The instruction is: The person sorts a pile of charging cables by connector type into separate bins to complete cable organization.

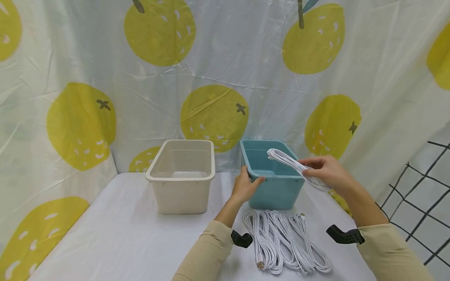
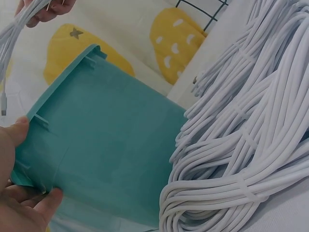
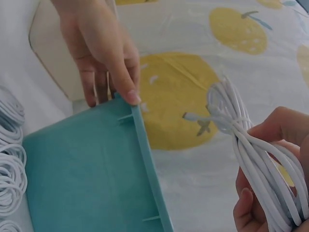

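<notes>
A bundle of white cable [image 1: 285, 158] is in the air above the near right part of the blue-green bin [image 1: 273, 193]. The right hand [image 1: 327, 171] pinches this bundle between the thumb and the fingers, and its looped end points over the opening of the bin. In the right wrist view, one small plug [image 3: 190, 116] sticks out from the bundle, and the bundle is apart from the rim of the bin. The left hand [image 1: 244, 187] grips the near left corner of the bin; its thumb lies on the front wall, just under the rim, and its fingers are on the left side.

The bin stands upright on the white tabletop [image 1: 116, 234]. Just in front of it lie several more coiled cables [image 1: 281, 242], side by side, with a few metal plug ends visible among them. The left wrist view shows white ties around these coils.

To the left of the blue-green bin, and apart from it, a beige bin [image 1: 183, 197] stands upright. Behind the blue-green bin hangs a pale curtain [image 1: 225, 43] printed with yellow fruits. Far to the right of it there is a dark wire grid [image 1: 425, 214].
</notes>
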Tool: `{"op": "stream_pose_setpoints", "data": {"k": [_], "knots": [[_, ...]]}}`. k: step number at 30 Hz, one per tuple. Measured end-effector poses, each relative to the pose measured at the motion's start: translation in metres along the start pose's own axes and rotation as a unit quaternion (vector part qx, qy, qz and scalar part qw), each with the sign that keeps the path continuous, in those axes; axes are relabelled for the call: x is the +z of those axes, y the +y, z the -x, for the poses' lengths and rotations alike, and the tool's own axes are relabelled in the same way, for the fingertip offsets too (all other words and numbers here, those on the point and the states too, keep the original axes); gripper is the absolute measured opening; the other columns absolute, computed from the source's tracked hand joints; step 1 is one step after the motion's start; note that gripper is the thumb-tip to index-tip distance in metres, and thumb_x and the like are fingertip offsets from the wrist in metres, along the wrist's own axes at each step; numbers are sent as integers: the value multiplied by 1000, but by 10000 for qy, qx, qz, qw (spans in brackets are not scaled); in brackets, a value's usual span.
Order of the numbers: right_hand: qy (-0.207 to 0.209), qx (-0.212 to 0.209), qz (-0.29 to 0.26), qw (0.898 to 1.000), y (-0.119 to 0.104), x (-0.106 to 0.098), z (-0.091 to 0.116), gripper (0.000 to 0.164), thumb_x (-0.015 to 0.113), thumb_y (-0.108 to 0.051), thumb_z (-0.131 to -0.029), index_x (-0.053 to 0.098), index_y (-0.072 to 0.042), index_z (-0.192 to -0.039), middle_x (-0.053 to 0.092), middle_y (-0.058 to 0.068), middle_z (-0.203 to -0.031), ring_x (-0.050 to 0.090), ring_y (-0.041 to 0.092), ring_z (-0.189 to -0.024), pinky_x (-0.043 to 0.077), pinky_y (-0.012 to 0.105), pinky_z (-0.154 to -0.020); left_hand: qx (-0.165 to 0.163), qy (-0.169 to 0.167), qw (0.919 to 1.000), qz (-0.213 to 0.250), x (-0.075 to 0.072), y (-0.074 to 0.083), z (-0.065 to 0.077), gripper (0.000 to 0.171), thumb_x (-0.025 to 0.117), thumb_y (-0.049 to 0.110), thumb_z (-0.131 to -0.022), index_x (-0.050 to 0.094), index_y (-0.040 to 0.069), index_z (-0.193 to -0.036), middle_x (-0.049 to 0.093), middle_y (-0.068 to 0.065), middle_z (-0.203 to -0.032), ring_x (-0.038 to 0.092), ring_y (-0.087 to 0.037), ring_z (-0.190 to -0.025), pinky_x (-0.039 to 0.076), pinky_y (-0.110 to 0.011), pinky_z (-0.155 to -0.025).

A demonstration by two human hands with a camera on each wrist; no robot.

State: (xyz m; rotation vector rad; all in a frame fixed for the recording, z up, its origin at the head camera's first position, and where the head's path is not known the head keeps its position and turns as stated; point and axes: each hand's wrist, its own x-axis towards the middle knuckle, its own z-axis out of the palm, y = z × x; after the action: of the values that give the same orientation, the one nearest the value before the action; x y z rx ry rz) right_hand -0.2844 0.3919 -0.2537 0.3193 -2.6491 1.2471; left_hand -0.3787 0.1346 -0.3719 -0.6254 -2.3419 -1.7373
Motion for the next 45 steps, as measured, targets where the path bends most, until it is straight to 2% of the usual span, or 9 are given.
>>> {"op": "stream_pose_setpoints", "data": {"k": [8, 16, 23, 30, 37, 45], "knots": [[62, 204, 159, 9996, -1, 7, -27, 45, 75, -17, -96, 66, 5, -134, 67, 20, -124, 61, 24, -103, 54, 25, -79, 102, -41, 9999, 33, 0, 0, 2, 82, 71, 39, -100, 29, -1, -157, 56, -20, -143, 57, -33, -130, 48, -52, -102], [-16, 129, 357, 9993, 2, 11, -52, 42, 75, -18, -97, 68, 3, -132, 67, 19, -126, 61, 26, -105, 52, 27, -82, 85, -75, 9999, 6, -2, 0, 2, 82, 71, 38, -100, 28, 0, -158, 56, -20, -143, 57, -33, -130, 48, -52, -102], [16, 292, 363, 9989, 2, 17, -70, 42, 72, -17, -97, 67, 2, -134, 65, 21, -128, 59, 34, -112, 50, 45, -94, 121, -46, 9999, -52, -1, 0, 1, 82, 72, 39, -100, 29, -1, -157, 56, -21, -143, 57, -33, -129, 49, -51, -102], [-15, 279, 352, 9990, 7, 25, -91, 41, 68, -14, -99, 65, 3, -136, 60, 24, -134, 53, 41, -122, 44, 56, -103, 135, -19, 9999, -43, -2, 0, 1, 81, 71, 38, -100, 30, -2, -156, 56, -21, -142, 57, -34, -129, 49, -51, -101], [-207, -25, 256, 9995, 9, 33, -97, 60, 69, -20, -101, 47, -1, -154, 53, 28, -144, 47, 47, -134, 37, 65, -107, 99, -53, 9999, -60, -1, 0, 0, 82, 71, 39, -100, 29, -1, -157, 56, -21, -143, 58, -33, -128, 49, -50, -101], [-224, -231, 126, 9994, 4, 35, -93, 57, 69, -18, -101, 50, -1, -151, 56, 27, -140, 51, 48, -130, 40, 65, -105, 154, -58, 9999, 12, -2, 0, 0, 80, 70, 38, -101, 29, -2, -156, 55, -22, -142, 58, -34, -128, 48, -50, -102]]}}
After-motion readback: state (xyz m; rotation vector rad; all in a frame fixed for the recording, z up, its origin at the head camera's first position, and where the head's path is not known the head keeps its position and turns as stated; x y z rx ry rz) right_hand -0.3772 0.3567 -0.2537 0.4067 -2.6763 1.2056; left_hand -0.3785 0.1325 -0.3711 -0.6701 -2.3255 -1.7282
